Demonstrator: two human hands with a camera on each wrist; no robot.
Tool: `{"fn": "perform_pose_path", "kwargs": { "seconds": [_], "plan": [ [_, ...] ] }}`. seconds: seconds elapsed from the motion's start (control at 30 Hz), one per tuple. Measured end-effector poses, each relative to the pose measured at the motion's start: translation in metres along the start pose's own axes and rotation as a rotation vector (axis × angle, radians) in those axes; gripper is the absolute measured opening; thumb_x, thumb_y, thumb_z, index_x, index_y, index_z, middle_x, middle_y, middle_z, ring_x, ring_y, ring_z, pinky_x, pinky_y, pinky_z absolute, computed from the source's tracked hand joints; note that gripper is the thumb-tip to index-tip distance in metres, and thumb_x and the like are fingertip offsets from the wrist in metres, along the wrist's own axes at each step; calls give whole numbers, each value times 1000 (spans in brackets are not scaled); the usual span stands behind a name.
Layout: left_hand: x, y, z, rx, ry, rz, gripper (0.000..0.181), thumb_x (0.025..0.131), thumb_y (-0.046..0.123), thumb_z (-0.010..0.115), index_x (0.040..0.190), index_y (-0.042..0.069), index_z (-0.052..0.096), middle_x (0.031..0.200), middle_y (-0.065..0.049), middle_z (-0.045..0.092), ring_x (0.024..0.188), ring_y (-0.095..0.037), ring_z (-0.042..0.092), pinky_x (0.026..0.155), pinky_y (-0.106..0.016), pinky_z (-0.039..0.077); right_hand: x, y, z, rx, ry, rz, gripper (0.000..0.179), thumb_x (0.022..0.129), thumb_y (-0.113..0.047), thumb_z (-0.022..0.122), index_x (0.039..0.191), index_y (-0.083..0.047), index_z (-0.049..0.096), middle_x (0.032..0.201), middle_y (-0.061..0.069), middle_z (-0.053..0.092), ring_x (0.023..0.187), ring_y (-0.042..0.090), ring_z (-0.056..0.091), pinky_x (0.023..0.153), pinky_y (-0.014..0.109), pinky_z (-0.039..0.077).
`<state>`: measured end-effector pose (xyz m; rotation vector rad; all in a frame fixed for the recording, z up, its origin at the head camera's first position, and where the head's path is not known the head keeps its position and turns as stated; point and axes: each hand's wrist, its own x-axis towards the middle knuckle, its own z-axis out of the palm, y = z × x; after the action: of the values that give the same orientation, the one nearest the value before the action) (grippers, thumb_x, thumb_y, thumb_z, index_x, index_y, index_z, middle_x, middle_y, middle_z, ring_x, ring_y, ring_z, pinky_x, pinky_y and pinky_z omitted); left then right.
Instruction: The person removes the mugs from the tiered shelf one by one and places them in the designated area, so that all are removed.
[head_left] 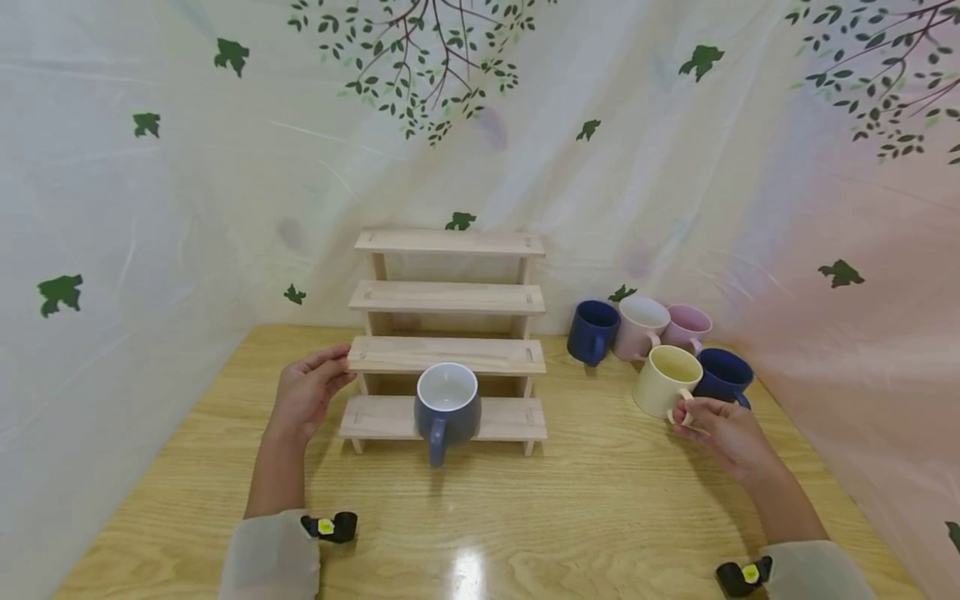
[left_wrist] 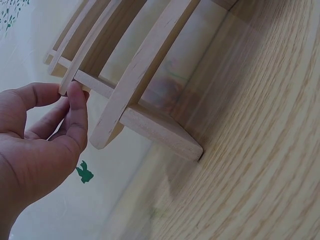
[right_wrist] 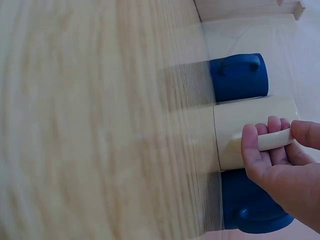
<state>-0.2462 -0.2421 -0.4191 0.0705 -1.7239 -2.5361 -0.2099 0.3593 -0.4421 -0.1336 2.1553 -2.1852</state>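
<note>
A pale wooden stepped shelf (head_left: 446,354) stands on the table. My left hand (head_left: 306,392) pinches the left end of its second board from the bottom between thumb and fingers, as the left wrist view shows up close. On the lowest board sits a grey-blue mug (head_left: 448,421) with a white inside, its handle towards me. Over at the right, my right hand (head_left: 726,433) grips the handle of a pale yellow mug (head_left: 660,383). In the right wrist view the fingers curl round that handle (right_wrist: 275,140), and the mug's base is at the table top.
Beside the yellow mug is a dark blue mug (head_left: 723,375). Behind it stand a pale pink mug (head_left: 636,333), a pink mug (head_left: 686,325) and another dark blue mug (head_left: 588,333). A leaf-printed curtain (head_left: 337,192) hangs behind the wood-grain table (head_left: 480,517).
</note>
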Motion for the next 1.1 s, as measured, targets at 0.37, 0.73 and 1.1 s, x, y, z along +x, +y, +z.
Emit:
{"fn": "perform_pose_path", "kwargs": {
  "seconds": [0.37,0.73,1.1],
  "plan": [
    [0,0,-1,14,-11,-1,32,102,0,60,132,-12,61,113,-4,69,93,-12,71,86,-22,61,1,0,-2,-11,-11,17,26,107,-11,56,109,12,69,96,3,68,95,16,69,88,28,62],
    [0,0,0,3,-9,-6,34,101,-2,60,133,-13,59,112,-4,69,92,-12,71,85,-22,61,-2,-6,-7,-49,-32,50,25,106,-10,57,111,11,69,100,2,70,98,16,70,89,31,62],
    [-2,1,0,-12,-10,2,23,101,-4,59,121,-5,71,114,-4,69,92,-12,71,85,-22,61,-2,-27,-10,-294,164,32,30,102,-20,66,114,8,67,95,-12,69,85,7,69,78,23,63]
  ]
}}
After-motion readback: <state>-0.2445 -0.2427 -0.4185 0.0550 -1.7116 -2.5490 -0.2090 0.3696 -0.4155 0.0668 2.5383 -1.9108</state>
